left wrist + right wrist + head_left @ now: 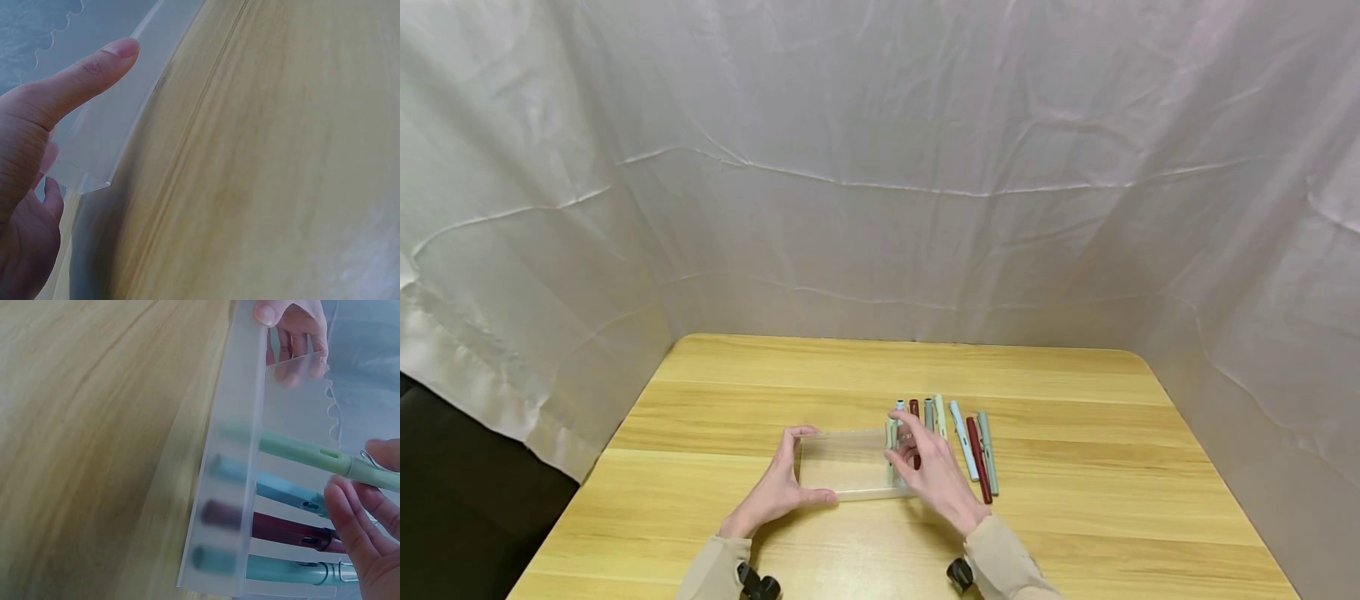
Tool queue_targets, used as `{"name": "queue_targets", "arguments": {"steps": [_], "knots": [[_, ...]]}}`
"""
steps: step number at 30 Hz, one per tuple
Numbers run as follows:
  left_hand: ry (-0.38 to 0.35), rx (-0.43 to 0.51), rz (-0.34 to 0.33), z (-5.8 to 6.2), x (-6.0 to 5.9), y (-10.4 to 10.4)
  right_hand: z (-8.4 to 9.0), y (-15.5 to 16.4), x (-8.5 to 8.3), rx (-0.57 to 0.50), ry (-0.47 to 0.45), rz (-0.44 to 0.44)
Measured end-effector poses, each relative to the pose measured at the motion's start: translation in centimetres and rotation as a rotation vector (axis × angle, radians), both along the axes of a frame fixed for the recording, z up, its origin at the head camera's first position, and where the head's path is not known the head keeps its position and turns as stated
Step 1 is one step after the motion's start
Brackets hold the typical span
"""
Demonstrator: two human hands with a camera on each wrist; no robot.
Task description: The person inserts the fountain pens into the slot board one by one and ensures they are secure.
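Right hand [934, 471] at clear tray [846, 462], apparently four pens [284, 531] inside

Left fingers [795, 432] hold a clear box [842, 463], right fingers [915, 424] a green pen [891, 434]

The box [247, 394] is colourless and faintly milky. One pen [300, 452] is pale green, with a silvery clip [370, 460]; others are light blue, maroon and blue-green. The counter [1075, 467] is yellow-tan, streaked with darker wood grain. The curtain [880, 167] is greyish white, tinged pink at upper right; the sleeves [1002, 556] are plain beige.
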State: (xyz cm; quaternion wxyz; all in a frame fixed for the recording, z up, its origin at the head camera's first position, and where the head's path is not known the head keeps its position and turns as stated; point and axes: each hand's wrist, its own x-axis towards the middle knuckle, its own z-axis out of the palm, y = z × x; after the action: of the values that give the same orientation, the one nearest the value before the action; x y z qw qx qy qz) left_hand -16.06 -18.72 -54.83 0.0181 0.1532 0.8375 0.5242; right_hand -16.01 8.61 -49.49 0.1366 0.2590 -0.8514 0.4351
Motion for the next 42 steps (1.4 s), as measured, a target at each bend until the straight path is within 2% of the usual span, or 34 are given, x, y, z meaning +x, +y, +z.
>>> {"name": "queue_targets", "arguments": {"steps": [8,17,23,31,42], "knots": [[0.005,-0.001,-0.003,0.0,0.0,0.0,0.1,-0.3,-0.4,0.028,0.06,-0.058],[0.007,0.022,-0.018,0.0,0.1,0.0,0.4,-0.6,-1.2,0.095,0.074,-0.064],[-0.007,0.022,-0.002,0.1,0.1,0.0,0.7,-0.6,-1.5,0.13,0.042,-0.078],[0.024,0.019,0.003,0.0,0.2,0.0,1.0,-0.6,-1.6,0.181,-0.049,-0.09],[0.037,0.023,0.01,0.0,0.1,0.1,1.0,-0.6,-1.7,0.216,-0.071,-0.091]]}}
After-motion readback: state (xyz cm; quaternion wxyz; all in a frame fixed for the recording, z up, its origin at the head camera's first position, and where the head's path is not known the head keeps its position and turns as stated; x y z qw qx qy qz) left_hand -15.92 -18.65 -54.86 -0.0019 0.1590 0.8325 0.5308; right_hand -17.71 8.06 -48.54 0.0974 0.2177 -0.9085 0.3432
